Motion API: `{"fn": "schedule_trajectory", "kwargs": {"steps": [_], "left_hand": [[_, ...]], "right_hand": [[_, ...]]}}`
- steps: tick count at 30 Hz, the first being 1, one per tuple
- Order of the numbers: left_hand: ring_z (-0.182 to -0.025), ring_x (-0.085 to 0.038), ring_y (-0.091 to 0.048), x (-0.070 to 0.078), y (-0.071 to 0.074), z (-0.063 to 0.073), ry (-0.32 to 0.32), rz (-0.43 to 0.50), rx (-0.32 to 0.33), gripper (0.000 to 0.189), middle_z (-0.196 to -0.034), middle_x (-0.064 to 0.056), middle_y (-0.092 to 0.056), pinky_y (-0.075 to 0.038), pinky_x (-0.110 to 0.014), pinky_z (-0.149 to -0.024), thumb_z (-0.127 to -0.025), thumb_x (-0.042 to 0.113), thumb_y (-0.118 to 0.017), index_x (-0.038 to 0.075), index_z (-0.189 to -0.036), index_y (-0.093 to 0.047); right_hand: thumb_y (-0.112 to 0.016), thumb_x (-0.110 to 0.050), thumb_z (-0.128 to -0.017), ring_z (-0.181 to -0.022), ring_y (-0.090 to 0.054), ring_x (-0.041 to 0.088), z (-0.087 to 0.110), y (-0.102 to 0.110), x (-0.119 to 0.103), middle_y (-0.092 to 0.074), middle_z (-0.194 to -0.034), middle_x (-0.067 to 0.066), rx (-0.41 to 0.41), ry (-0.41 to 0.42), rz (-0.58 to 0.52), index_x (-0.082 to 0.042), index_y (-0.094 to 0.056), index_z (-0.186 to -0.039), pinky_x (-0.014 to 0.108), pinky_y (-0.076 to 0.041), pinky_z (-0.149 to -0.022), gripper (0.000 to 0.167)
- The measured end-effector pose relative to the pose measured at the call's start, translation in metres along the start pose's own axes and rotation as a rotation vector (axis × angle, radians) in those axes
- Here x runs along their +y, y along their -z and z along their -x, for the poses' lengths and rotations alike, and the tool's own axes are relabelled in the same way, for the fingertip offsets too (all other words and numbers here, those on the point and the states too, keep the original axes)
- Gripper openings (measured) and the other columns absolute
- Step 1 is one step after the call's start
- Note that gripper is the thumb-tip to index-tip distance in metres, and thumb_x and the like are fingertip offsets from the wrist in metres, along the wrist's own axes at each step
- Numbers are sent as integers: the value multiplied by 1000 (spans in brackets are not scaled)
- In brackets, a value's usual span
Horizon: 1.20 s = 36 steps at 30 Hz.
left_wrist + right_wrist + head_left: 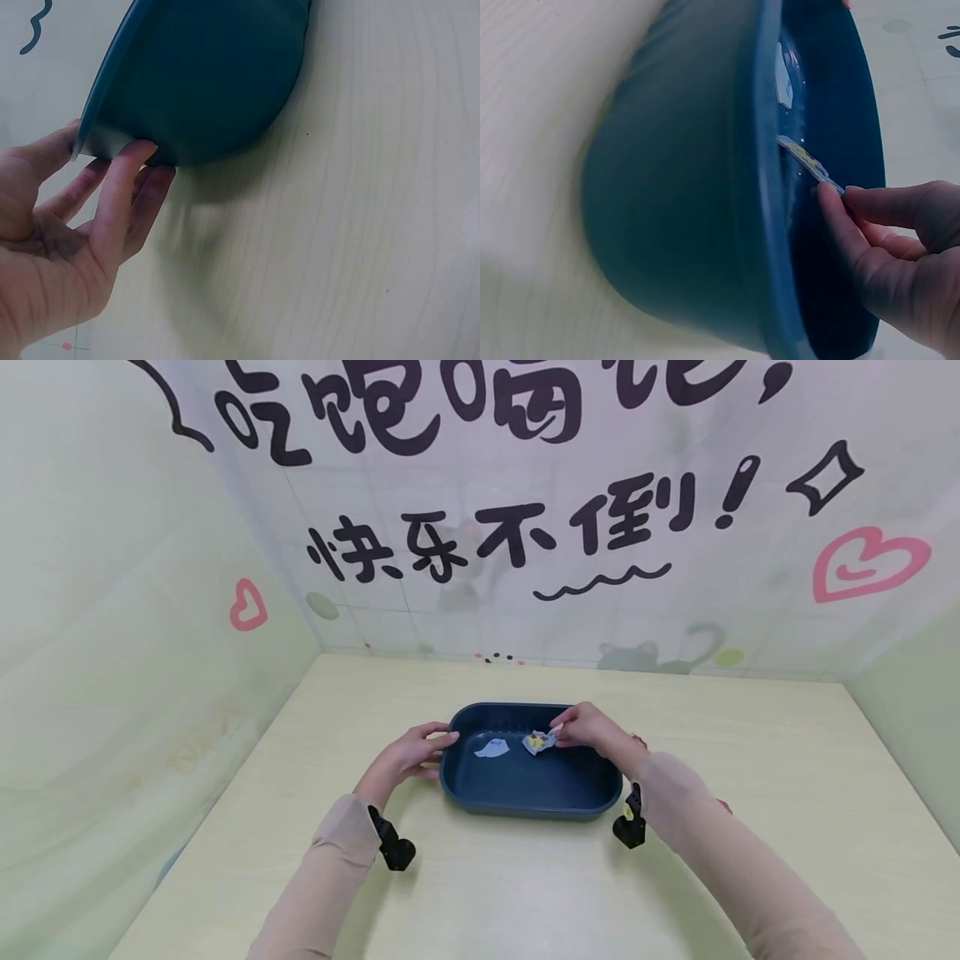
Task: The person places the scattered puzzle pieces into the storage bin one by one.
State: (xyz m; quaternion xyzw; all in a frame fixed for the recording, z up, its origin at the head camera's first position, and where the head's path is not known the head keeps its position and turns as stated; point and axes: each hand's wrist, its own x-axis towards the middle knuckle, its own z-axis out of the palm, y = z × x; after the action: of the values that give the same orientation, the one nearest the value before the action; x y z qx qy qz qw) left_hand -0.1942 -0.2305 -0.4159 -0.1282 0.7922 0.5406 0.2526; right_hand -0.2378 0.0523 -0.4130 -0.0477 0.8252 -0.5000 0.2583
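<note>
A deep dark-blue plastic basin [525,789] with rounded corners stands on the table. My left hand [416,750] grips its left end, with fingertips against the outer wall [202,82] and a digit up at the rim. Inside the basin, my right hand [588,727] pinches a small crumpled, pale scrap [535,742] with yellow print between thumb and fingers. In the right wrist view this scrap [804,157] slants down from the fingertips. A flat whitish-blue scrap [492,748] lies on the basin floor, left of the held one.
Red bits [639,740] peek out beside the right forearm, which hides most of them. The pale wooden table [480,885] meets a printed cloth backdrop [450,618] behind the basin. Each wrist carries a black camera [396,850].
</note>
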Motion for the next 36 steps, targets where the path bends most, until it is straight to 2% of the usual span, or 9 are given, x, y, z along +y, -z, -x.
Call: {"fn": "schedule_trajectory", "kwargs": {"steps": [5,8,13,16,20,22,26,32,36], "left_hand": [[-117,-31,-51,0,0,2,-8,-2,1,52,-136,-17,-44,-53,-26,-63,-92,35,-52,14,-137,-36],[-117,-30,-51,1,-2,2,-7,2,3,52,-137,-16,-44,-53,-25,-62,-92,35,-52,15,-137,-37],[-117,-30,-52,0,-2,0,-10,5,-2,52,-136,-17,-44,-53,-25,-62,-92,35,-52,14,-137,-36],[-117,-30,-52,-1,-1,-1,-9,5,-3,53,-137,-17,-44,-53,-25,-62,-92,36,-52,14,-138,-36],[-117,-30,-51,-2,1,-2,-6,7,-5,53,-137,-17,-44,-53,-26,-65,-92,37,-52,14,-137,-36],[-117,-29,-52,-1,1,-1,-10,6,-13,54,-136,-17,-45,-53,-27,-67,-91,38,-53,14,-137,-36],[-112,-27,-55,0,0,3,-31,-4,-38,62,-133,-17,-47,-54,-29,-69,-87,45,-56,13,-136,-37],[-117,-29,-52,0,0,1,-12,-4,-23,59,-136,-18,-44,-54,-28,-70,-90,41,-54,14,-138,-35],[-120,-31,-49,0,1,-1,0,-4,-16,56,-138,-19,-43,-54,-28,-68,-93,37,-50,13,-140,-32]], "right_hand": [[-48,8,-87,-71,-62,10,26,-5,-22,-56,-112,29,-7,-33,-15,16,-50,-119,34,-50,-86,33],[-49,9,-87,-70,-61,10,24,-7,-21,-55,-113,28,7,-74,-5,14,-50,-119,35,-50,-86,33],[-56,0,-87,-90,-65,17,-5,-7,9,-58,-117,21,7,-70,16,8,-52,-121,32,-51,-86,35],[-65,-12,-84,-92,-65,17,-39,1,45,-60,-112,17,-45,-36,-26,5,-54,-120,29,-53,-80,41],[-63,-19,-86,-101,-62,21,-45,7,49,-57,-117,19,-55,-97,-21,5,-49,-124,31,-52,-82,47],[-55,-16,-91,-109,-58,25,-18,5,25,-52,-124,22,-30,-141,22,8,-42,-129,34,-49,-89,46],[-47,-13,-95,-116,-53,31,13,10,5,-47,-128,27,-34,-123,4,13,-38,-129,35,-46,-95,44],[-41,-9,-97,-124,-45,36,26,25,1,-39,-135,31,-83,-60,-104,13,-34,-131,39,-41,-100,42],[-42,-10,-97,-105,-61,30,32,37,2,-45,-129,32,-79,-27,-113,12,-38,-129,34,-49,-90,40]]}}
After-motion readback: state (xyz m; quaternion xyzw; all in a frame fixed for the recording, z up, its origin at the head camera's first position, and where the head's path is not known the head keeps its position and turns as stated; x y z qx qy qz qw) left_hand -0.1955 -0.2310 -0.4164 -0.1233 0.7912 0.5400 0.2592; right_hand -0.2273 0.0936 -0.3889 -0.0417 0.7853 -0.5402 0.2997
